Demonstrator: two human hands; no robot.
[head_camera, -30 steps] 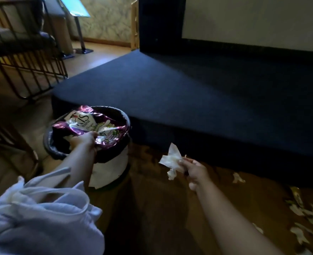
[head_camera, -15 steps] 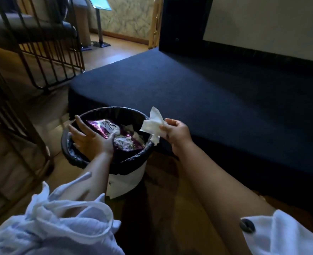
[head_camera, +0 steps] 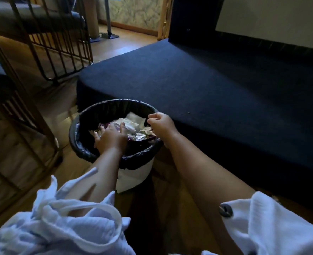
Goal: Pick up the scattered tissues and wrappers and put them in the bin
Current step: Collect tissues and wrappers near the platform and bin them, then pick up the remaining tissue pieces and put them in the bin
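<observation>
Left hand (head_camera: 110,138) inside the bin (head_camera: 133,178), fingers (head_camera: 101,128) spread and nearly straight, laid flat and pressing on a purple-and-silver snack wrapper (head_camera: 138,138). Thumb held apart from the other four, pointing toward the far side of the bin.

White crumpled tissues (head_camera: 133,119) inside the bin, just past the left thumb tip and level with the right fingertips, lying partly on the wrapper. Wrapper mostly hidden under the left palm, its silver edge showing between the two hands.

Right hand (head_camera: 161,124) above the near-right part of the rim, fingers curled in toward the palm, thumb and forefinger tips close together, nothing seen between them. Pale scraps (head_camera: 148,130) directly beneath those curled fingers, on top of the wrapper; contact with the hand not discernible.

Bin round, white-walled, with a black liner (head_camera: 113,105) folded over the rim all around both sets of fingers. Standing on a wooden floor (head_camera: 50,111), close against the edge of a dark carpeted platform (head_camera: 225,92) beyond the right knuckles.

Metal-framed chair (head_camera: 60,52) well away, beyond and to the outside of the left fingers.

Loose white left sleeve (head_camera: 69,227) well behind the left wrist; white right sleeve (head_camera: 271,227) with a dark button (head_camera: 225,210) at its cuff, forearms bare.
</observation>
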